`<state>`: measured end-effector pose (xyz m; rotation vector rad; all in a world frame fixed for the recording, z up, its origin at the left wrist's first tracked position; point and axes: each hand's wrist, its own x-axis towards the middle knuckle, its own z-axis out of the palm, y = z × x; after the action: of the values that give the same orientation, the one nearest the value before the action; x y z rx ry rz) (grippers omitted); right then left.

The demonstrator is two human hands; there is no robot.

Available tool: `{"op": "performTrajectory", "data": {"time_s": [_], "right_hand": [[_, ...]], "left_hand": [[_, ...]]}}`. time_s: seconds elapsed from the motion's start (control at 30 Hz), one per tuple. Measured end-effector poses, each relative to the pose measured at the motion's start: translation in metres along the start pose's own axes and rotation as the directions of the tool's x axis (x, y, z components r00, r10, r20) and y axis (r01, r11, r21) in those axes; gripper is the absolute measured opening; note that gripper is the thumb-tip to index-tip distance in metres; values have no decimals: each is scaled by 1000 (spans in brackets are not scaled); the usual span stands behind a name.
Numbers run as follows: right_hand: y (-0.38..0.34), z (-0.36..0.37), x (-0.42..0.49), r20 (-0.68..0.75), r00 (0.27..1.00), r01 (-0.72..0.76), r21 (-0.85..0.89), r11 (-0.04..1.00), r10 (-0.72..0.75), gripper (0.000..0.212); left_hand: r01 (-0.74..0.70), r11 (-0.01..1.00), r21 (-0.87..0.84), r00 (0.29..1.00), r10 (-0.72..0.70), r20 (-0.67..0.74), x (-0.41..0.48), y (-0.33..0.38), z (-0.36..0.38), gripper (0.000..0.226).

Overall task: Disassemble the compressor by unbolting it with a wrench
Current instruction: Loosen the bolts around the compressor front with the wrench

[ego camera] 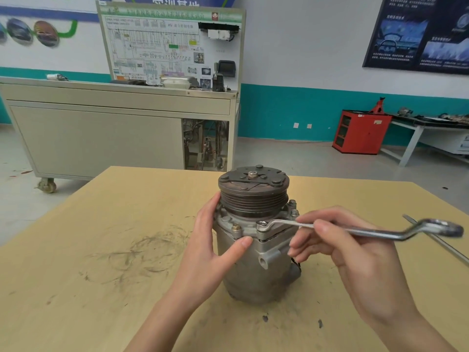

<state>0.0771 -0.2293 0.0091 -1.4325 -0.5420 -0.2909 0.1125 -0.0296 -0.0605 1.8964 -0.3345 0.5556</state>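
**Two hands work a ring wrench on a compressor bolt**

A grey metal compressor (253, 250) stands upright near the middle of a pale wooden table (88, 288). Its dark ribbed pulley (253, 196) faces up.

Taking the compressor as the centre of a clock, the left hand (208, 247) comes in from 7 o'clock and wraps the housing at 9 o'clock. Its thumb presses the near face just under the flange, and its fingers curl round the far side beside the pulley.

The right hand (355, 252) reaches in from 4 o'clock. Thumb and fingers pinch the shank of a cranked silver wrench (375, 234). The wrench runs out towards 3 o'clock, and its far ring end is blurred. Its near ring sits over a bolt (262, 224) on the near rim of the flange. A second bolt head (236, 226) stands bare just beside it, towards 9 o'clock.

A thin metal bar (449, 248) lies on the table at 3 o'clock, behind the wrench. Dark scuff marks (142, 252) smear the tabletop at 9 o'clock.

Across the floor, a grey wheeled training cart (114, 133) carrying a wiring-diagram board stands at 11 o'clock. A red cabinet (361, 132) sits against the teal-banded wall at 2 o'clock.
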Motion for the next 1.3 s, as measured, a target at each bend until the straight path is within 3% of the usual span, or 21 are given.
{"op": "performTrajectory", "data": {"time_s": [0.13,0.27,0.33,0.43,0.67,0.77,0.83,0.9,0.97,1.03,1.1,1.2,1.3], "right_hand": [[8,-8,32,48,964,-265,256,930,261,17],[10,-12,56,101,916,-401,278,873,389,15],[8,-14,53,75,950,-313,231,921,304,18],[2,-15,37,52,996,-75,27,997,74,24],[-5,1,-1,175,974,189,-299,935,-142,34],[0,2,-10,196,960,255,-327,910,-198,29],[5,2,-9,105,982,174,-184,967,-156,17],[9,-3,2,16,1000,-27,80,996,26,22],[14,-8,21,3,975,-216,247,945,222,26],[15,-13,40,31,928,-362,306,880,371,20],[15,-16,50,65,908,-413,307,857,414,15],[8,-18,45,11,963,-263,245,933,268,20],[-1,-14,27,-11,1000,13,10,1000,-13,29]], "left_hand": [[4,1000,-5,1000,-4,1,0,0,0,79],[9,1000,-14,1000,-9,-2,0,1,0,76],[9,1000,-18,1000,-9,0,0,0,0,77],[10,1000,-19,1000,-10,1,-1,-1,0,79],[9,1000,-20,1000,-9,3,0,-1,1,79],[3,1000,-24,1000,-3,2,-1,-1,1,79],[5,1000,-21,1000,-5,2,-1,-1,1,79],[9,1000,-23,1000,-9,1,0,-1,1,79],[10,1000,-27,1000,-10,-2,0,-1,1,79],[10,1000,-29,1000,-10,0,0,-1,1,79],[10,1000,-29,1000,-10,2,-1,-2,1,79],[8,1000,-26,1000,-8,-1,-1,-2,1,79],[8,1000,-18,1000,-8,-3,-1,-1,1,78]]}}
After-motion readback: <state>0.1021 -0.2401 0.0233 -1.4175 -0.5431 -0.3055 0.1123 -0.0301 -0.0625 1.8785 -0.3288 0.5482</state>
